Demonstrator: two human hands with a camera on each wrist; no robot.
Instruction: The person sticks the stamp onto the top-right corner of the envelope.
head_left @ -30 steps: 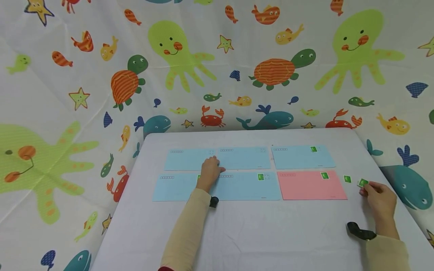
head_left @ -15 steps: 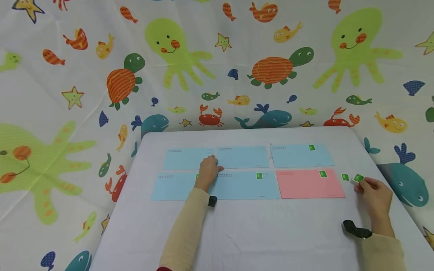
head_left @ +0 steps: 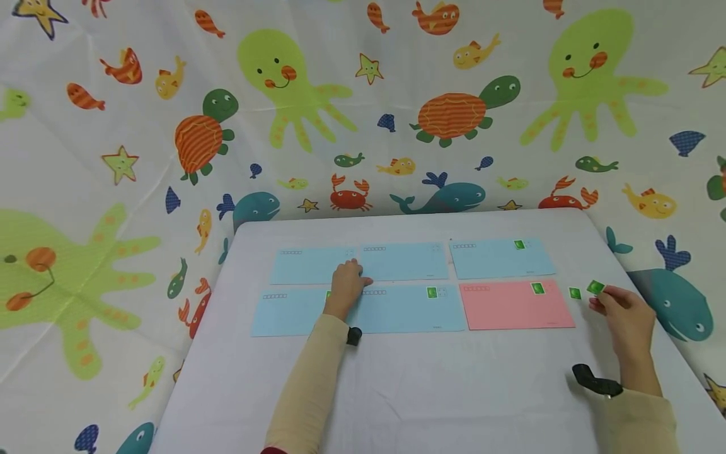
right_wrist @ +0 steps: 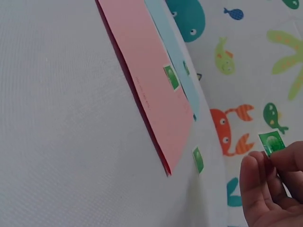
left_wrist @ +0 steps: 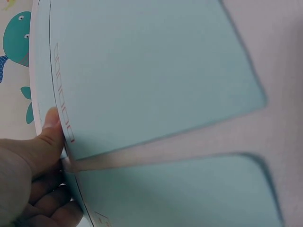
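Note:
My right hand (head_left: 628,318) pinches a green postage stamp (right_wrist: 272,141) between thumb and fingers, held up off the table right of the pink envelope (head_left: 513,309). A second stamp (head_left: 575,293) lies on the table between that envelope and the hand. My left hand (head_left: 345,287) rests at the right end of the upper left blue envelope (head_left: 306,268), its thumb (left_wrist: 52,118) reaching to the left edge of the upper middle blue envelope (head_left: 403,265). Its fingers are loosely bent. Green stamps sit on the pink envelope and on the upper right blue envelope (head_left: 499,261).
Below are a lower left blue envelope (head_left: 289,315), its stamp partly hidden by the left hand, and a lower middle blue envelope (head_left: 408,315) bearing a stamp. All lie on a white table (head_left: 454,391). A sea-animal cloth (head_left: 454,151) hangs behind.
The right hand has lifted the pinched stamp higher above the table and slightly left. The left hand has stayed on the envelopes. The head view has shifted slightly.

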